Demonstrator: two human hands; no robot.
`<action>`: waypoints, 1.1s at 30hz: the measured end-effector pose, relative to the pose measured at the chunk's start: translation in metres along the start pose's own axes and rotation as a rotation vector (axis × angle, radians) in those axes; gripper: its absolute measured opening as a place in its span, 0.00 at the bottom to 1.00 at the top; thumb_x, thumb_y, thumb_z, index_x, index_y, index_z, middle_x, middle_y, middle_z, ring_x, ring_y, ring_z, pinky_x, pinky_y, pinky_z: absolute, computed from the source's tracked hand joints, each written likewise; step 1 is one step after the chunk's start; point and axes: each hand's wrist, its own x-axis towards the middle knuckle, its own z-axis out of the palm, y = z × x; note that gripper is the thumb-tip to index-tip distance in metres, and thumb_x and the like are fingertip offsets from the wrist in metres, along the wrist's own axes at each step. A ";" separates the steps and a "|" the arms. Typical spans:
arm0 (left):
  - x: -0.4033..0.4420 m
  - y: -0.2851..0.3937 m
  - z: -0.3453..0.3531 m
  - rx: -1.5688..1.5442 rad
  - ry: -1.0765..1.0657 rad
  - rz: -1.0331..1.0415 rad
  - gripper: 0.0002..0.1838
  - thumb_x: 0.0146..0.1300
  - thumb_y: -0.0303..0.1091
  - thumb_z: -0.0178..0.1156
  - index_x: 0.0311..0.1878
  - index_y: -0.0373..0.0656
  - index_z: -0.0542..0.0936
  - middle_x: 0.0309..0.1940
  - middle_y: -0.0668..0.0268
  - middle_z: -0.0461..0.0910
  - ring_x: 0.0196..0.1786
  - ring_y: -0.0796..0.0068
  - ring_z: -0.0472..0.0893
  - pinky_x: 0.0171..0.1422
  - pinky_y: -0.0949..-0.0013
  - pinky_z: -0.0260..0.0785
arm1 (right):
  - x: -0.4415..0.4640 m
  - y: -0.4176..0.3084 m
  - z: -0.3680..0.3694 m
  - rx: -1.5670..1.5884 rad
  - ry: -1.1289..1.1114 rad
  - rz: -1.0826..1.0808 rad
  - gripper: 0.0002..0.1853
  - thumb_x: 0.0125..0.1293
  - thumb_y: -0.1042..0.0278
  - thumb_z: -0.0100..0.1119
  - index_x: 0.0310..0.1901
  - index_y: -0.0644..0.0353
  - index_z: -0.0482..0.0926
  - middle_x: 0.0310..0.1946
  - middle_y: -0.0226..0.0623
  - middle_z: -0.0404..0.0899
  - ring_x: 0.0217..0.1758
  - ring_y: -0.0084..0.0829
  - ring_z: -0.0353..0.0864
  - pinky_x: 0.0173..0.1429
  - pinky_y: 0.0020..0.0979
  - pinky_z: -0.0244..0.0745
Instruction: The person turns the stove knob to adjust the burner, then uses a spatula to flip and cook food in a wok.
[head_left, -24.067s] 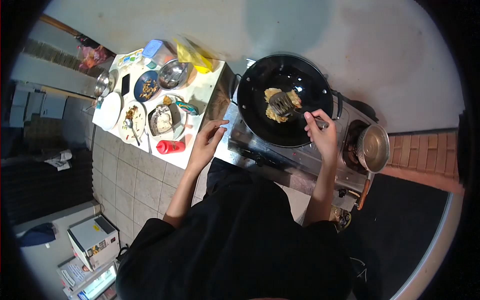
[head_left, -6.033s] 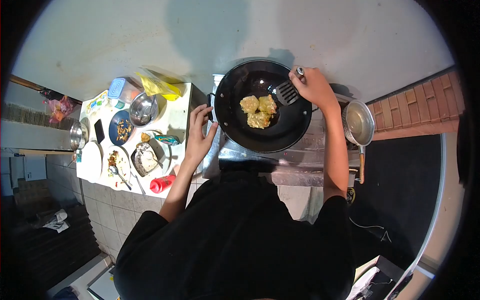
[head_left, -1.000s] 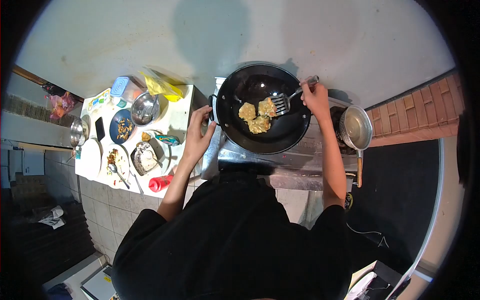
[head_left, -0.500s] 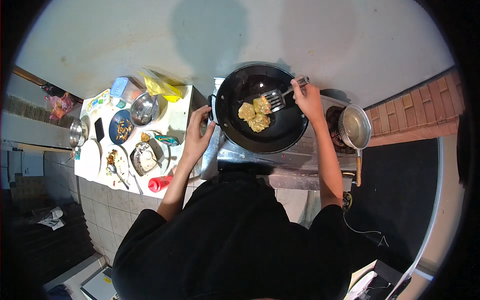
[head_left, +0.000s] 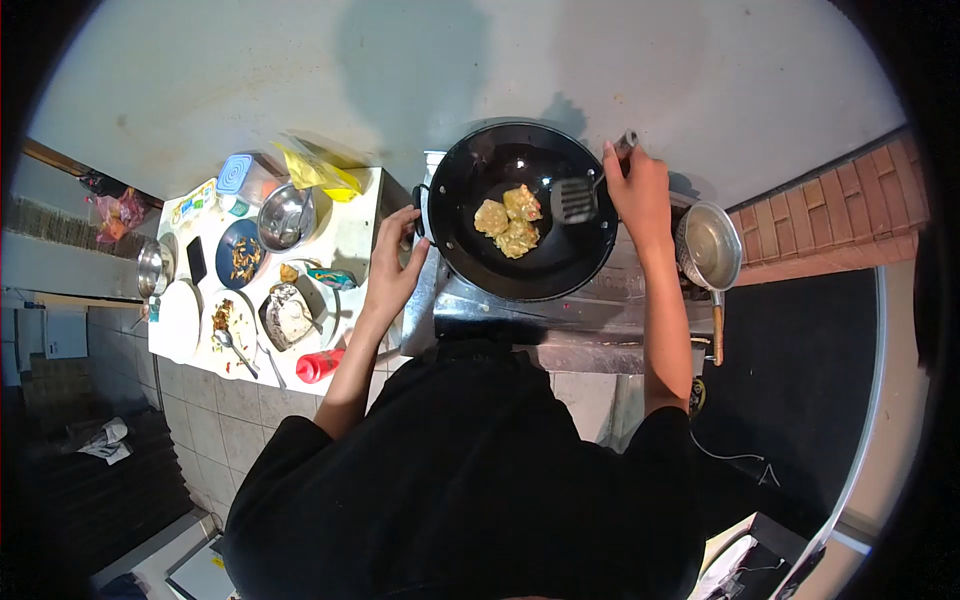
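A black wok (head_left: 575, 265) sits on the stove, with three golden fritters (head_left: 518, 238) lying close together in its middle. My left hand (head_left: 398, 255) is closed on the wok's left handle, its thumb and fingers around it. In my right hand (head_left: 640, 195), above the wok's right rim, is a slotted spatula (head_left: 574, 201). Its metal head hangs over the right part of the wok, apart from the fritters, and is slightly blurred. The spatula's handle end sticks up past my fingers.
Left stands a white table (head_left: 350, 250) with a steel bowl (head_left: 287, 217), a blue plate of food strips (head_left: 240, 255), a red bottle (head_left: 319, 366) and a yellow packet (head_left: 320, 178). Right of the wok is a wooden-handled saucepan (head_left: 712, 250). A wall (head_left: 250, 80) rises behind the stove.
My right hand has moved right and slightly up, drawing the spatula's head away from the fritters. The fritters stay grouped, and my left hand keeps its place at the handle.
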 end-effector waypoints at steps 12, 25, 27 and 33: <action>0.000 0.000 -0.004 -0.028 -0.019 -0.035 0.22 0.64 0.24 0.59 0.62 0.37 0.72 0.61 0.55 0.73 0.60 0.60 0.76 0.67 0.64 0.67 | 0.005 0.007 0.024 -0.088 -0.090 0.029 0.16 0.68 0.61 0.58 0.32 0.69 0.78 0.24 0.57 0.78 0.31 0.59 0.80 0.38 0.49 0.74; 0.002 -0.001 -0.002 -0.039 -0.008 -0.048 0.22 0.64 0.24 0.59 0.62 0.37 0.71 0.58 0.56 0.74 0.60 0.61 0.77 0.66 0.63 0.67 | -0.018 0.019 0.047 0.082 0.008 -0.001 0.14 0.67 0.61 0.61 0.34 0.67 0.81 0.22 0.52 0.79 0.26 0.54 0.79 0.34 0.45 0.73; 0.002 -0.001 -0.002 -0.040 -0.006 -0.049 0.22 0.64 0.24 0.59 0.62 0.37 0.72 0.58 0.56 0.74 0.59 0.61 0.77 0.66 0.63 0.67 | -0.023 0.010 0.038 0.142 -0.032 0.037 0.12 0.67 0.63 0.61 0.34 0.66 0.81 0.23 0.51 0.79 0.27 0.53 0.79 0.34 0.45 0.73; 0.004 -0.005 -0.001 -0.009 0.013 -0.013 0.22 0.64 0.24 0.59 0.62 0.38 0.72 0.57 0.56 0.74 0.58 0.61 0.77 0.65 0.64 0.68 | -0.051 -0.010 0.012 0.189 0.033 -0.051 0.08 0.66 0.70 0.61 0.42 0.66 0.82 0.37 0.52 0.82 0.40 0.49 0.83 0.44 0.39 0.76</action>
